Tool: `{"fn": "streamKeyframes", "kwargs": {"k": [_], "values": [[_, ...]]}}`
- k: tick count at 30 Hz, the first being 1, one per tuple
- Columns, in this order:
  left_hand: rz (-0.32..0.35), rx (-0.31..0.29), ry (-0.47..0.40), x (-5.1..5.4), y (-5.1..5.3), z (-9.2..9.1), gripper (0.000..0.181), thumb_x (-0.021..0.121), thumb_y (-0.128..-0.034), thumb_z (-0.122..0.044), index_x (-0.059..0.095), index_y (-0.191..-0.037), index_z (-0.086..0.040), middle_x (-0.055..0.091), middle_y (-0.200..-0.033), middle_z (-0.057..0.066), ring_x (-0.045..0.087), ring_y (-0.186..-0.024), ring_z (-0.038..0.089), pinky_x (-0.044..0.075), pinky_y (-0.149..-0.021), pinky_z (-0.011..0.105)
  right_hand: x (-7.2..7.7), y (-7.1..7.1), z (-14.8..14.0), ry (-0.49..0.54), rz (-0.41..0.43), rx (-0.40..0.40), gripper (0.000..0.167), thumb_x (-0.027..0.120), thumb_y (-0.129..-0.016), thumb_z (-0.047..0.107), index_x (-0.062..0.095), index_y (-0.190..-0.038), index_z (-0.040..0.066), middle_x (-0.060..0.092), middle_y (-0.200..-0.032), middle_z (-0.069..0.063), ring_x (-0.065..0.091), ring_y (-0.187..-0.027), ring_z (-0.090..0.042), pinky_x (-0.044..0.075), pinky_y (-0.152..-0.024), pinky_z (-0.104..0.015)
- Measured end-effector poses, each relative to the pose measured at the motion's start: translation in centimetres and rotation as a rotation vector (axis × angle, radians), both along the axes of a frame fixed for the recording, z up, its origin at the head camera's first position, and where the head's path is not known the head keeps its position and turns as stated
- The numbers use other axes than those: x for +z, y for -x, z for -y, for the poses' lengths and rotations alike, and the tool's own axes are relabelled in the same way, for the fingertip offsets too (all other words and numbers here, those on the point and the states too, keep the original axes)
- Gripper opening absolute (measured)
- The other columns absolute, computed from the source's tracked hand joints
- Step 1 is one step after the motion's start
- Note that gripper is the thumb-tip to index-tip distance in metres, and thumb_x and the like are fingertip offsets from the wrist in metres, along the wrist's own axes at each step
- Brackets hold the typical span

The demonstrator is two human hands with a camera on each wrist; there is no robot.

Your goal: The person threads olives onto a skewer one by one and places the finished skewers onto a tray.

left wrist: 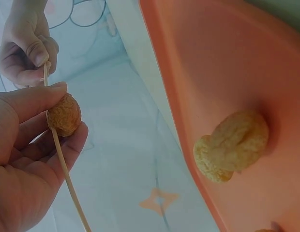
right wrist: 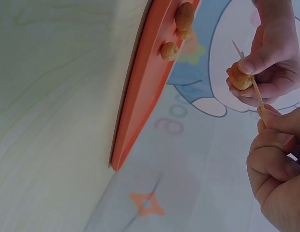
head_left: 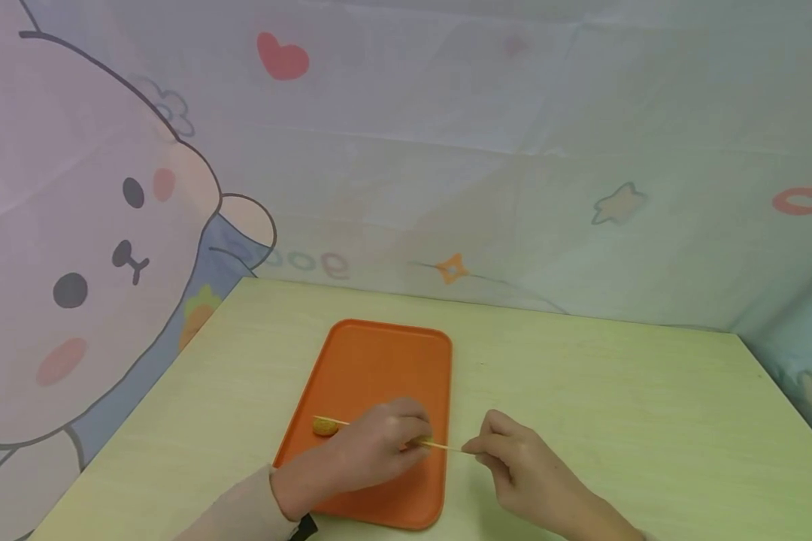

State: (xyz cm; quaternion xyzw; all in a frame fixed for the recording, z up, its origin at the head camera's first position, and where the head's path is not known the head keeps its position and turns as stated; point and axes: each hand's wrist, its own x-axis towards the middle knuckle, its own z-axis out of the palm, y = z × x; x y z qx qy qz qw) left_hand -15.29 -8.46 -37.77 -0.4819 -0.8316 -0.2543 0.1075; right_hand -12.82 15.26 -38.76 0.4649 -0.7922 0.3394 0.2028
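Over the orange tray (head_left: 379, 361), my left hand (head_left: 386, 443) pinches a wrinkled golden-brown fried ball (left wrist: 64, 115) between thumb and fingers. A thin wooden skewer (left wrist: 68, 181) runs along that ball's edge. Whether it goes through the ball or lies beside it I cannot tell. Just right of the tray, my right hand (head_left: 528, 466) pinches the skewer near one end. The skewer's other end sticks out past the left hand, above another fried ball (head_left: 325, 427) on the tray.
Several more fried balls, among them one by the tray wall (right wrist: 169, 51), lie in the tray. Beneath it is a pale green-yellow table (head_left: 616, 391). A printed cloth (head_left: 446, 113) with a cartoon bear hangs behind the table's far edge.
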Motion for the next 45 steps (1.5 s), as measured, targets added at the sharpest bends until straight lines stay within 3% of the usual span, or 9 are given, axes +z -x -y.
{"fn": "streamKeyframes", "kwargs": {"k": [9,15,22,33,45], "values": [[0.012,-0.003,-0.002,0.2,-0.1,-0.3,0.006,0.074,-0.083,-0.003,0.071,-0.088,-0.002,0.064,-0.091,0.003,0.057,-0.081,0.01,0.047,-0.072,0.01,0.1,-0.1,0.5,-0.01,-0.011,-0.029,0.04,0.064,-0.068,-0.028,0.071,-0.089,0.005,0.043,-0.077,0.005,0.044,-0.065,0.0,0.039,-0.06,-0.004],[-0.016,-0.025,-0.005,0.0,-0.1,-0.5,0.006,0.074,-0.0818,0.0,0.071,-0.087,-0.002,0.064,-0.09,0.003,0.057,-0.081,0.01,0.047,-0.072,0.011,0.0,-0.1,0.8,-0.035,0.005,-0.054,0.037,0.065,-0.069,-0.026,0.072,-0.088,0.005,0.042,-0.077,0.006,0.044,-0.066,0.001,0.04,-0.06,-0.004],[0.029,-0.014,0.016,0.0,-0.2,-0.8,0.006,0.073,-0.084,-0.002,0.072,-0.09,-0.003,0.064,-0.092,0.003,0.058,-0.083,0.01,0.046,-0.074,0.009,-0.2,-0.2,1.0,-0.059,-0.004,-0.073,0.034,0.066,-0.071,-0.023,0.071,-0.089,0.006,0.043,-0.078,0.006,0.045,-0.066,0.0,0.039,-0.061,-0.004],[0.017,-0.019,0.015,-0.1,-0.1,-1.0,0.008,0.073,-0.0842,-0.004,0.073,-0.092,-0.002,0.065,-0.093,0.003,0.059,-0.083,0.01,0.046,-0.074,0.008,-0.2,-0.1,1.4,-0.067,-0.002,-0.086,0.032,0.067,-0.072,-0.021,0.07,-0.089,0.006,0.045,-0.079,0.005,0.046,-0.066,0.0,0.039,-0.06,-0.004],[-0.044,0.036,0.093,0.0,0.1,-1.7,0.007,0.073,-0.0849,-0.007,0.07,-0.09,-0.004,0.064,-0.091,0.002,0.057,-0.082,0.01,0.047,-0.074,0.012,0.0,-0.3,1.0,-0.108,0.145,-0.186,0.021,0.065,-0.081,-0.014,0.066,-0.091,0.005,0.056,-0.084,0.005,0.049,-0.069,0.0,0.046,-0.059,-0.014]]}}
